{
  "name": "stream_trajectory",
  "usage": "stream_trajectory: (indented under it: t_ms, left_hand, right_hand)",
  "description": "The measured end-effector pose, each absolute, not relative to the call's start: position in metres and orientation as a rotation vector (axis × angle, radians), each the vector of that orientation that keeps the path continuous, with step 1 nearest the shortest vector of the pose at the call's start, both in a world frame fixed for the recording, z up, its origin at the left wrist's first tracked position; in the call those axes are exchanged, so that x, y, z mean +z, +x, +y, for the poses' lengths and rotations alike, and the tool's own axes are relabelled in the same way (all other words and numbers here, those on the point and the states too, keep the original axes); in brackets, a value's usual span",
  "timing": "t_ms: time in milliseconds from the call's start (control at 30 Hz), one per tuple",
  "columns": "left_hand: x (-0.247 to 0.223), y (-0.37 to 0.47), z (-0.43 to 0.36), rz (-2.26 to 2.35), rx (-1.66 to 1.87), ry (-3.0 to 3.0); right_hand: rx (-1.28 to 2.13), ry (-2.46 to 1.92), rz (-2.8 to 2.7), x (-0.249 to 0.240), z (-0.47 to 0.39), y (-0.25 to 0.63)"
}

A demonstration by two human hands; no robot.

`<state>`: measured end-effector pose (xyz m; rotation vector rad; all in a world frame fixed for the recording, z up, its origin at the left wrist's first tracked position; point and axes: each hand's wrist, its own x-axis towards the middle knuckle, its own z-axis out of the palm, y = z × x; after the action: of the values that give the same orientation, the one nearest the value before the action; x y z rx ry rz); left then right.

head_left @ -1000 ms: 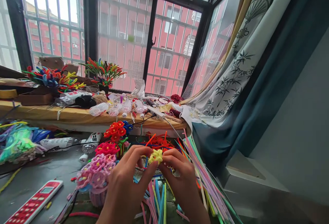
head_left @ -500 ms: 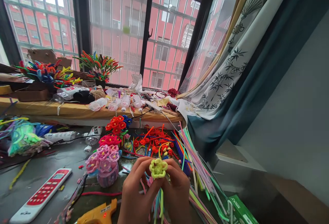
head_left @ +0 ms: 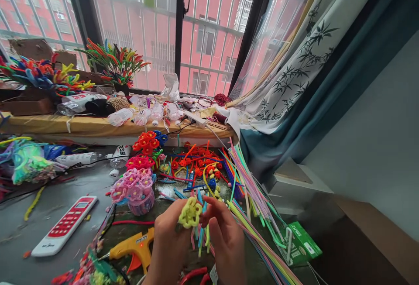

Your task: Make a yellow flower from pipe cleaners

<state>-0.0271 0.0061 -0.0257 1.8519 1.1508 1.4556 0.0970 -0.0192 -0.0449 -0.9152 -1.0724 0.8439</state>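
Note:
A yellow pipe-cleaner flower (head_left: 190, 213) with looped petals is held in my left hand (head_left: 170, 232), its face turned up toward me. My right hand (head_left: 225, 235) is just right of the flower, its fingers bent and close together near the petals; whether they pinch anything small I cannot make out. Under my hands lie cut pastel pipe cleaners (head_left: 204, 237). Red-handled pliers (head_left: 196, 274) show below, partly hidden by my wrists. The yellow glue gun (head_left: 135, 248) rests on the table left of my left hand.
Pink pipe-cleaner flowers (head_left: 132, 184) stand in a pot, with red flowers (head_left: 146, 142) behind. A white and red remote-like device (head_left: 65, 228) lies left. Long pipe cleaners (head_left: 252, 184) and a green box (head_left: 303, 243) are at right. Plastic bottles (head_left: 121, 117) line the window ledge.
My view has tilted down, bringing the pliers into sight. My right hand has come off the flower, which both hands held before. The flower has turned and shifted slightly left.

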Motion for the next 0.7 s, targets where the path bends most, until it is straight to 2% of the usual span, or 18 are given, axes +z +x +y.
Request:
stream_trajectory:
  t_ms: [233,467,700]
  left_hand:
    - [-0.026,-0.021,0.013,1.120,1.322,1.761]
    - [-0.027,-0.012,0.011,0.914,1.121,1.595]
    - [-0.031,-0.011,0.003,0.972,1.148,1.453]
  right_hand:
    - [0.548,-1.072,-1.312,-0.036,-0.016,0.090]
    - [0.593,-1.106,-1.404,-0.030,-0.009,0.099]
    - [0.614,-1.092,-1.357,-0.027,-0.013,0.104]
